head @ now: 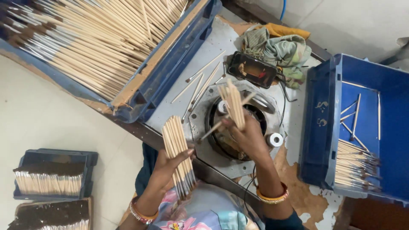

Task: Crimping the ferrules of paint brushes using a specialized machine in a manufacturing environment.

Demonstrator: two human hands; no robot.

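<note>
Over two hands [170, 164] [245, 134], two stick bundles [178, 149] [233, 102], one each.

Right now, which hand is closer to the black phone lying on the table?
The right hand. It holds a small bunch of wooden sticks just below the black phone. The left hand grips a bigger bundle of sticks lower, farther left.

My right hand [249, 136] covers part of the round machine opening [221, 140]. The far-left crate [170, 64] and right crate [324, 123] are cut off by the edges.
</note>
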